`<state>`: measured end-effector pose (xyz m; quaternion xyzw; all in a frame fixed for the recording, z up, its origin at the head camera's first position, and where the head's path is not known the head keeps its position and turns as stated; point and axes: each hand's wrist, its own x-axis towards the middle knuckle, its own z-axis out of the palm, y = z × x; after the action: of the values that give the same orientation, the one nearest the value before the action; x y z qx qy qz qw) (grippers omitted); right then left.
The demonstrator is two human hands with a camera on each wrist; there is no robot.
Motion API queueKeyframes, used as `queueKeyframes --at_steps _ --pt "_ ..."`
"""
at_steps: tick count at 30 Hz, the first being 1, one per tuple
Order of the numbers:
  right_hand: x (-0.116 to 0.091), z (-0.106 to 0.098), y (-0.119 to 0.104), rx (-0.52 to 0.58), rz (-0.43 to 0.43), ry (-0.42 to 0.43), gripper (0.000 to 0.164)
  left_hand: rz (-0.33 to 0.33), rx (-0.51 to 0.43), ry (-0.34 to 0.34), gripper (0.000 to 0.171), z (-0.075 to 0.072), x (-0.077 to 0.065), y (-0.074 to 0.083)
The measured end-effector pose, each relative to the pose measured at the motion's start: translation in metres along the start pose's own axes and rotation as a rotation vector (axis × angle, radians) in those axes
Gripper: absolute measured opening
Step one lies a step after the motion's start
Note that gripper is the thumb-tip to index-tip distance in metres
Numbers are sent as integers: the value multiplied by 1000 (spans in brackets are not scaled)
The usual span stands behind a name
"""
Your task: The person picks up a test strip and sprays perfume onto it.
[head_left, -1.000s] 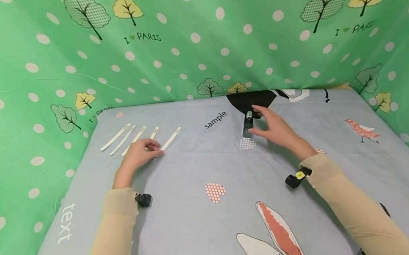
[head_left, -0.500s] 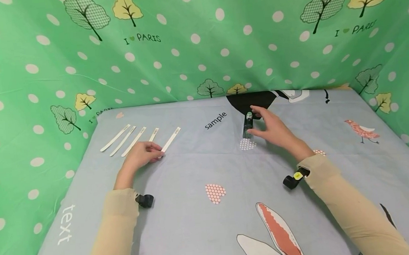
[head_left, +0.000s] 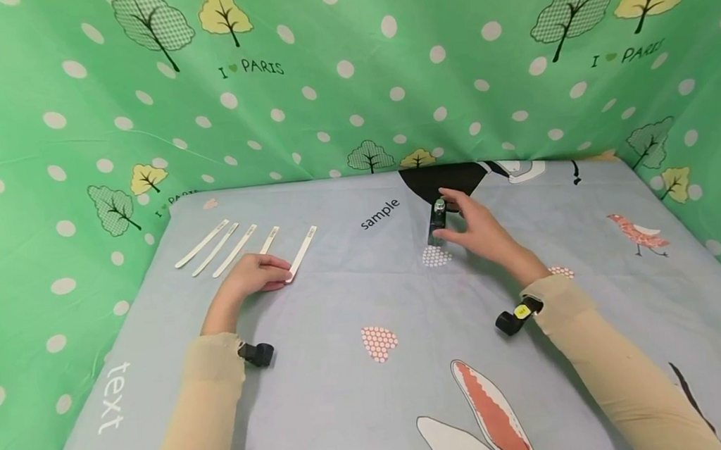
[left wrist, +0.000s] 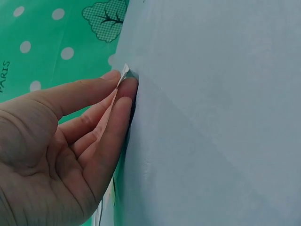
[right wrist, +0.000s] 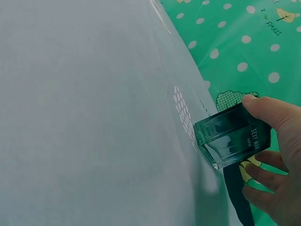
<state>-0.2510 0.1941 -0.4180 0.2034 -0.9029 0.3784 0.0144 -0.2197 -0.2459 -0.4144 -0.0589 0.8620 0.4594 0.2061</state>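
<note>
In the head view my left hand (head_left: 255, 273) pinches the near end of a white paper strip (head_left: 304, 250) between thumb and fingers. The left wrist view shows the strip (left wrist: 125, 70) edge-on, poking out past the fingertips. My right hand (head_left: 478, 226) holds a dark green glass perfume bottle (head_left: 435, 225) standing on the bed-sheet-like cloth. In the right wrist view the thumb lies on one narrow side of the bottle (right wrist: 230, 134), with fingers along the opposite side. "SEXY MAN" is printed on its face.
Several more white strips (head_left: 202, 244) lie in a slanted row left of my left hand, one partly hidden by it. A printed grey-blue cloth (head_left: 336, 396) covers the table. A green dotted curtain (head_left: 302, 123) stands behind it.
My left hand has shifted slightly right and nearer, and the pinched strip has slid with it and turned a little more upright in view. The right hand and bottle stay nearly still.
</note>
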Motion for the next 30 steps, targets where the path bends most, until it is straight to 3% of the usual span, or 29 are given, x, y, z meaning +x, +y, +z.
queueKeyframes --at_steps 16,30 --pt "1 5 4 147 30 12 80 0 -61 -10 38 1 2 -4" --pt "2 8 8 205 60 20 75 20 -69 -10 37 3 0 4"
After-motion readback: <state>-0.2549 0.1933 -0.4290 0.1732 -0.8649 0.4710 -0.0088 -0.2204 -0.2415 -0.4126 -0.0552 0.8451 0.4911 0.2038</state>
